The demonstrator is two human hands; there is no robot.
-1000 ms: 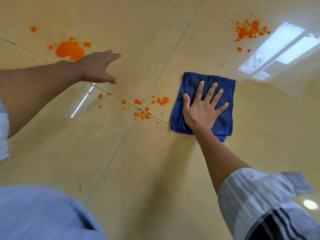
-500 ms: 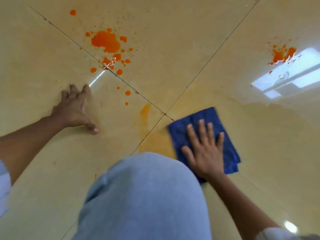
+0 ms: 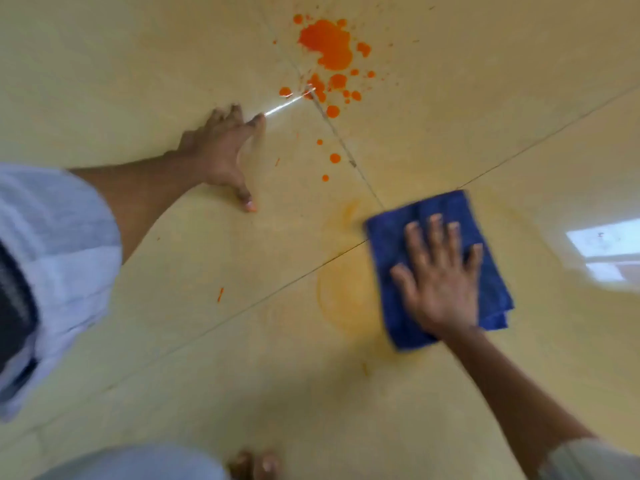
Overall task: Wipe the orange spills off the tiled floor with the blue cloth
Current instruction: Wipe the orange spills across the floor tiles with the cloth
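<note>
A pale sleeve [image 3: 59, 244] fills the left edge, and from it a bare forearm reaches out to the left hand [image 3: 221, 150], which lies with fingers spread and fairly straight, pressed on the cream tiled floor [image 3: 138, 81] and holding nothing. Far and just right of that hand sits the large orange spill [image 3: 327, 46], with smaller drops trailing nearer along a dark grout line [image 3: 341, 142]. At the near edge, bare toes [image 3: 254, 464] show beside a light blue trouser knee [image 3: 138, 462]. Right of centre a faint yellow-orange smear [image 3: 346, 296] marks the tiles, touching the left edge of the folded blue cloth [image 3: 391, 233]. The right hand [image 3: 440, 278] rests flat on the cloth, fingers straight and splayed, pressing rather than gripping. A bright window reflection [image 3: 602, 247] glares at the far right. No writing or labels are readable.
</note>
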